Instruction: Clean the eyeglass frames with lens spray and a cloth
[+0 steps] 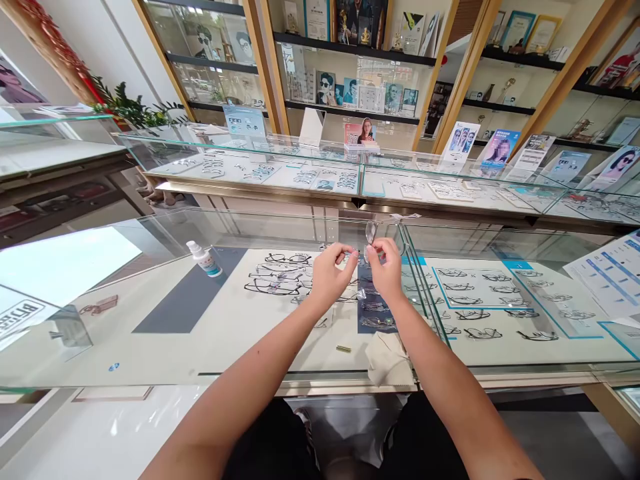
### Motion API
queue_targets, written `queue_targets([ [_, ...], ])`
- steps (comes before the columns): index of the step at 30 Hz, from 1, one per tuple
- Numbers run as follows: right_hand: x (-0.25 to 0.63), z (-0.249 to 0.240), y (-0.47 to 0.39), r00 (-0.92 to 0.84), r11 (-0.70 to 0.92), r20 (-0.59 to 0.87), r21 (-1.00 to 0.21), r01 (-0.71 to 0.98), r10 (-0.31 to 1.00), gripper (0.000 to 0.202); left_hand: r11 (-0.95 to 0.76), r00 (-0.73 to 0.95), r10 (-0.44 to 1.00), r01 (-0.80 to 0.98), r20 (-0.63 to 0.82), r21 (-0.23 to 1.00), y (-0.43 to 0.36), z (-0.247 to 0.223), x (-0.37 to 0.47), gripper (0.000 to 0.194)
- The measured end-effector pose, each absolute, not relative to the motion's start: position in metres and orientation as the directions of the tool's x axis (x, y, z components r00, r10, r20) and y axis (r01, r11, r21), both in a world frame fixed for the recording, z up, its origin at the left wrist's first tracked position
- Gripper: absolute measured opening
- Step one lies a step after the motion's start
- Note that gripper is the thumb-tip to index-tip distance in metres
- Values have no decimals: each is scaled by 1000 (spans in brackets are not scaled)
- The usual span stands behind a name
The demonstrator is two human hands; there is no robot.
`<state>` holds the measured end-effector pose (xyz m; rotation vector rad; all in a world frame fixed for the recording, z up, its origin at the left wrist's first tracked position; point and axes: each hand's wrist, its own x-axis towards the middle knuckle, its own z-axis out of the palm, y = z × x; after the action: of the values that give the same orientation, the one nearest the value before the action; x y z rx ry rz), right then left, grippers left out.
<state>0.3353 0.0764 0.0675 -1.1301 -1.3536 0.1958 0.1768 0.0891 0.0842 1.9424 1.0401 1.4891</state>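
Above the glass counter, my right hand [386, 268] pinches a pair of eyeglasses [371, 231], one clear lens showing over the fingertips. Much of the frame is hidden behind the hand. To its left and slightly apart, my left hand [334, 270] has its fingers curled and its thumb close to the index finger; whether anything tiny sits in that pinch I cannot make out. Under both hands, several eyeglass frames [274, 287] lie in rows inside the display case. A crumpled beige cloth [389, 361] rests near the front edge below my right wrist.
A white spray bottle [205, 259] stands left on the counter, and a small gold-coloured piece [343, 349] lies near the front. More frames fill the case [483, 333] at right. A leaning printed sheet [607, 277] stands far right. Another glass showcase [260, 175] runs behind.
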Motion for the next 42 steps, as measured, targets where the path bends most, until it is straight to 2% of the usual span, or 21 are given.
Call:
queue_targets([
  [3,331,70,71,200,524,718,-643,559,667,19,-488,173,870,184,461,853,100,78,177,29],
  [6,330,71,70,214,532,714,-657,535,666,17,-436,202,890,118,408,892,101,75,178,30],
  [10,334,71,72,260,527,692,-697,486,674,17,-481,219,868,149,446,864,100,75,178,28],
  [18,333,73,69,240,518,666,-717,466,706,20,-549,165,836,253,524,796,98,77,176,24],
  [29,332,76,67,154,504,638,-713,487,754,19,-495,100,868,241,486,835,100,76,175,24],
  [32,332,78,64,86,518,669,-644,563,738,17,-430,55,902,161,427,888,101,77,174,28],
  [38,332,82,58,-36,478,712,-432,765,701,27,-300,18,954,0,300,954,104,83,174,31],
  [42,332,80,60,-11,442,671,-476,761,742,31,-219,2,975,-139,221,966,110,87,172,30],
])
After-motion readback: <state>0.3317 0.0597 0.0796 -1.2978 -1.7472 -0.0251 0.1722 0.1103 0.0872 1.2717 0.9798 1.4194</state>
